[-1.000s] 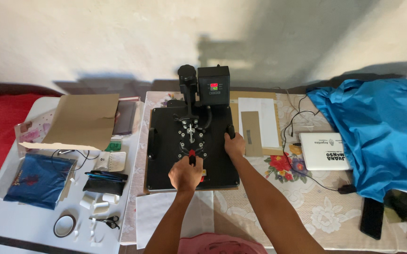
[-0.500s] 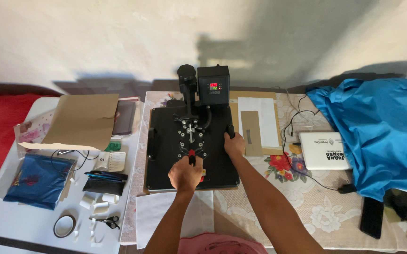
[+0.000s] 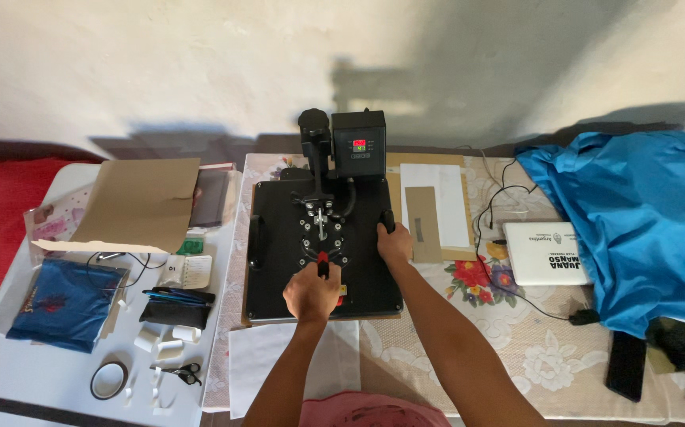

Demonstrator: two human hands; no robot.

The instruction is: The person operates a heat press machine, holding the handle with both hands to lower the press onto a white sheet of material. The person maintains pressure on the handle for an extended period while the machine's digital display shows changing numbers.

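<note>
Across the right end of the table (image 3: 453, 372) lies a big blue cloth (image 3: 643, 229), bunched up and spilling over the far right corner. At the table's middle sits the black heat press (image 3: 323, 237), its flat top plate down and its control box at the back edge by the wall. Left of it, on the white side table (image 3: 10, 372), a brown cardboard sheet (image 3: 141, 202) leans over the clutter, and a folded blue shirt in a clear bag (image 3: 66, 304) lies near that table's left edge. Just right of the press, a white paper (image 3: 437, 205) rests on the back part of the flowered cover, with a white laptop (image 3: 544, 253) between it and the cloth. A black phone (image 3: 626, 365) lies at the front right corner. Now the hands: the left hand (image 3: 311, 296) is on the press handle (image 3: 323, 265) at the front of the plate, fingers clamped round it. The right hand (image 3: 394, 241) is on the plate's right edge, fingers curled round a black side grip (image 3: 387, 220).
</note>
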